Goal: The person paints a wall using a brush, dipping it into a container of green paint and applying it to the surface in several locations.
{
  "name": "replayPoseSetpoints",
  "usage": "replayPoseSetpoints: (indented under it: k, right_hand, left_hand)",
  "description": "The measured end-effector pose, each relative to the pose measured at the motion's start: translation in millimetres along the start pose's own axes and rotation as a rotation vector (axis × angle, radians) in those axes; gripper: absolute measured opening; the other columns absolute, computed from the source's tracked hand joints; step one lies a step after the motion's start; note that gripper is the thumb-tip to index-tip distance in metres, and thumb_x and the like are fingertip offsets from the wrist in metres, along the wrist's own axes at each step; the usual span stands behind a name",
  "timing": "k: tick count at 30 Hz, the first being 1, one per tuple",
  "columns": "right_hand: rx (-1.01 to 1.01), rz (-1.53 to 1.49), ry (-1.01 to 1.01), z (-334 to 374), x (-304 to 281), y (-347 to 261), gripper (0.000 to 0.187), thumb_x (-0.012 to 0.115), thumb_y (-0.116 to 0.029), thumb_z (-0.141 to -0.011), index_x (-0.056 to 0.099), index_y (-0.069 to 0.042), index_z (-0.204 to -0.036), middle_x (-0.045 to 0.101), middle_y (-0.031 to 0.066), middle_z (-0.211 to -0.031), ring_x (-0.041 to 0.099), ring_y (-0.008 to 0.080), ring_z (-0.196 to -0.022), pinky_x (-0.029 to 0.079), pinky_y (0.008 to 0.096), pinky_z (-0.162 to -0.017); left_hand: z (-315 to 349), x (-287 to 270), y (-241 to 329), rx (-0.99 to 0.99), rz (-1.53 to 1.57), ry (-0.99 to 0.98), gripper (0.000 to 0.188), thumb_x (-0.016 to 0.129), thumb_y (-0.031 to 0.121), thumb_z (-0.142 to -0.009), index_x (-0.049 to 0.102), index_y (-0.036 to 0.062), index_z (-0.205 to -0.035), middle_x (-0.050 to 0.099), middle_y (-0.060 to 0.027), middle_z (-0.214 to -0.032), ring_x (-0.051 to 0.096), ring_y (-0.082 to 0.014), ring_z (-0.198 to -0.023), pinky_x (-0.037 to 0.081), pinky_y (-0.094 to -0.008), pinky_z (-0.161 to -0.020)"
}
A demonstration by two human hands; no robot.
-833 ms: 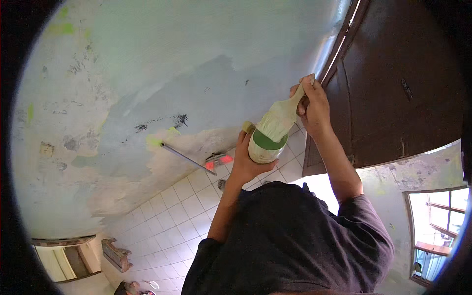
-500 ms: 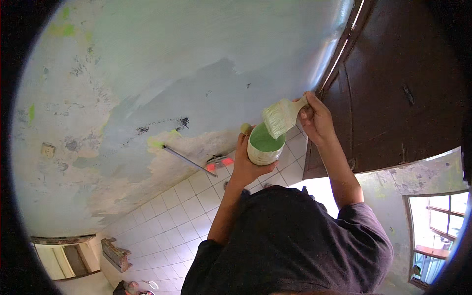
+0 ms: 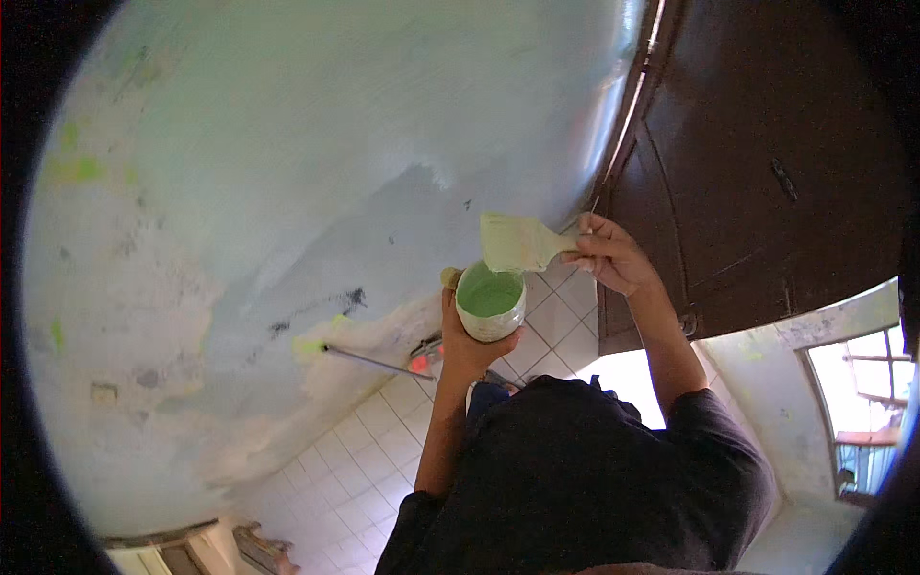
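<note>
My left hand (image 3: 467, 347) is wrapped round a whitish tub (image 3: 492, 326) with green paint (image 3: 491, 293) inside. Its fingers go behind the tub and are partly hidden. Above the tub's rim, my right hand (image 3: 613, 254) grips the handle of a wide paintbrush (image 3: 517, 243) coated in pale green. The brush lies nearly level, its bristle end pointing left toward the wall (image 3: 316, 125). That wall carries pale green and blue-grey paint, with bare patches and dark marks lower down.
A dark brown door (image 3: 767, 172) stands close on my right. Below are white floor tiles (image 3: 355, 479). A long-handled tool (image 3: 379, 361) leans at the foot of the wall. A wooden piece of furniture (image 3: 259, 548) is at lower left, and a window (image 3: 867, 393) at far right.
The brush has come up off the tub's mouth and turned from tilted down to nearly level. The tub has shifted slightly left and down in view. My head view has turned.
</note>
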State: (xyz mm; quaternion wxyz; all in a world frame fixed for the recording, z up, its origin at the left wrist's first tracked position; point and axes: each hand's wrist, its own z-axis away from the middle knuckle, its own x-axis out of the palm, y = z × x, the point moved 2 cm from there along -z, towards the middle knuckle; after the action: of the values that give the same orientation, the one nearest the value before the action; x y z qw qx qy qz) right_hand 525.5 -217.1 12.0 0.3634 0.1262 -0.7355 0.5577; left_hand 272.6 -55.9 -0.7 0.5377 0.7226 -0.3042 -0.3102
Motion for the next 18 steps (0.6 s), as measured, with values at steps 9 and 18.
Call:
replayPoseSetpoints:
  k: [9,18]
  right_hand:
    - [0.046,-0.122,0.191,12,5,43,0.045,0.072,0.000,-0.094,0.061,0.009,-0.137,0.074,0.0157,-0.111,0.073,0.0173,-0.093,0.059,0.0227,-0.071]
    - [-0.185,-0.261,0.486,-22,-24,29,0.043,0.065,0.002,-0.099,0.051,-0.002,-0.139,0.067,0.0152,-0.111,0.058,0.0104,-0.075,0.043,0.0225,-0.056]
  left_hand:
    - [-61,-18,-42,0.137,-0.091,-0.140,0.099,0.100,0.018,-0.065,0.044,0.0024,-0.144,0.063,-0.0131,-0.132,0.064,-0.0246,-0.118,0.053,-0.0404,-0.101]
    - [-103,7,-79,-0.046,0.067,-0.221,0.107,0.099,0.016,-0.066,0.034,0.0002,-0.149,0.054,-0.0131,-0.136,0.057,-0.0263,-0.126,0.046,-0.0417,-0.108]
